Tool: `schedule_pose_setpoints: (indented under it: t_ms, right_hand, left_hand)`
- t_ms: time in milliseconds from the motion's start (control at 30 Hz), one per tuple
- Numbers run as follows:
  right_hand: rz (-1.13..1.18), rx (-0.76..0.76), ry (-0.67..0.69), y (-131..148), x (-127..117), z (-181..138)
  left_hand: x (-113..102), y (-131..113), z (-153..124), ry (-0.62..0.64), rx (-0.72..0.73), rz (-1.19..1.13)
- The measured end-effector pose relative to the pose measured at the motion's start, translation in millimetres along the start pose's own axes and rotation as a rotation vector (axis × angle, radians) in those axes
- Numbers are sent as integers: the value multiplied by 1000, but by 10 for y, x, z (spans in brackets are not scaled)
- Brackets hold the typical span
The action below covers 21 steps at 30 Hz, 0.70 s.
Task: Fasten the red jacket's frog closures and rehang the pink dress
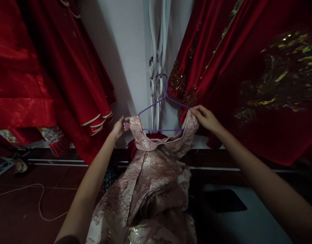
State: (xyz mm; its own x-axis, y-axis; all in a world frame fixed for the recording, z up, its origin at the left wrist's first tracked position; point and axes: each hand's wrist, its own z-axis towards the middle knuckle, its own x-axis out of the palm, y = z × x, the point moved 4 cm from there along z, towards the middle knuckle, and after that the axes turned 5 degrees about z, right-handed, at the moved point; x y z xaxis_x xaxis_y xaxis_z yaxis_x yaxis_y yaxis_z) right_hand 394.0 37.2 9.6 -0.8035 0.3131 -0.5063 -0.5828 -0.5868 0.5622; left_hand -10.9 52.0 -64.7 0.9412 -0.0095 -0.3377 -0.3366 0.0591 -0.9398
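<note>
We hold a pink dress (151, 183) up on a purple hanger (159, 112) in front of a white wall (125, 51).

Our left hand (119, 127) pinches the dress's left shoulder where it meets the hanger's end, fingers closed on the cloth; our right hand (205, 118) grips the right shoulder the same way. As we judge it, both shoulders already sit over the wire and the neckline is spread along the bar, while the hook is free, close before a white scrolled ornament (157, 67), caught on nothing that we can tell, so the hanging is left. The skirt falls in folds toward us. Red gowns (57, 67) hang to the left, and red gowns with gold embroidery (280, 74) to the right. Below lie a dark red floor (24, 203) crossed by a pale cord (40, 200), and a grey surface (247, 220) at lower right.
</note>
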Motion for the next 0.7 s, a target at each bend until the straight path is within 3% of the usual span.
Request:
schedule_pose_setpoints:
  t_ms: [67,200,300,367,467,567,700]
  right_hand:
    - [-11,18,-8,1,26,-3]
    - [23,41,14,39,59,-4]
    - [46,41,19,74,57,-5]
    - [49,40,8,91,51,-8]
    - [37,35,-14,115,56,-13]
    - [14,26,-33,154,65,-35]
    - [-116,2,-115,264,-7,-120]
  left_hand:
    - [102,402,-75,1,-146,35]
    - [287,957,-336,23,-225,112]
    - [239,1091,-443,23,-215,121]
    - [98,1017,-415,11,-188,107]
    - [-195,573,-237,-5,-47,115]
    - [-383,-244,-39,37,235,311]
    - [-341,-1316,-17,-120,438,788]
